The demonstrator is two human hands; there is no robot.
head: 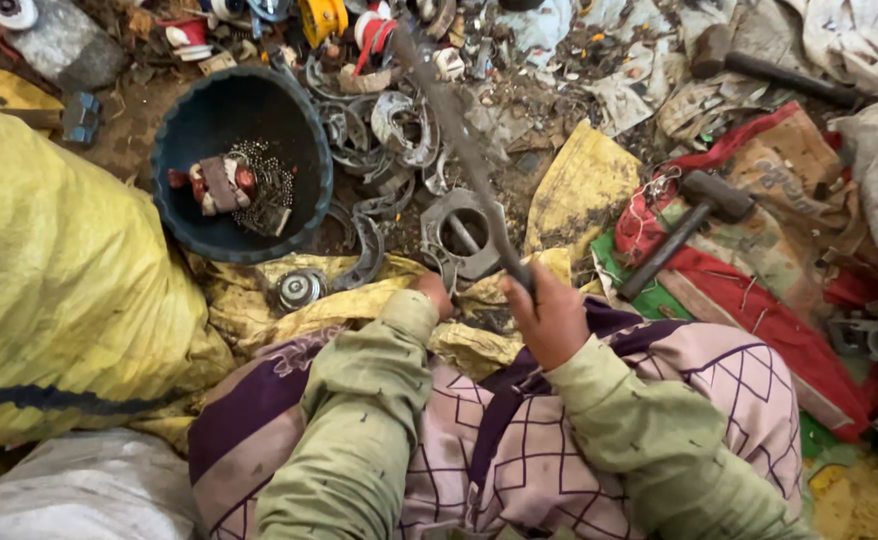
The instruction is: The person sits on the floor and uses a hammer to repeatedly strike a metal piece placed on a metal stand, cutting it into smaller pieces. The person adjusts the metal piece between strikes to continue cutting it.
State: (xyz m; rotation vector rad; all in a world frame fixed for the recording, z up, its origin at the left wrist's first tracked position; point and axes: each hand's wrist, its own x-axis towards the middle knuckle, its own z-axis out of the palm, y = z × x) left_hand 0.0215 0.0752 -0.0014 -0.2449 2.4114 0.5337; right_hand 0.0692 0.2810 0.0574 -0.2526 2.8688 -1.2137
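A single view, taken from a camera worn on the person's head, looks almost straight down. The person's green sleeves and patterned lap fill the bottom centre, very near the lens. The right hand and the left hand sit just below the middle. Beyond them, toward the top edge, the littered ground stretches away, with a dark bucket upper left and a yellow sack pressing in from the left.

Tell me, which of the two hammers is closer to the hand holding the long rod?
The dark-headed hammer lying on the red cloth, just right of the right hand. The other hammer lies farther off at the top.
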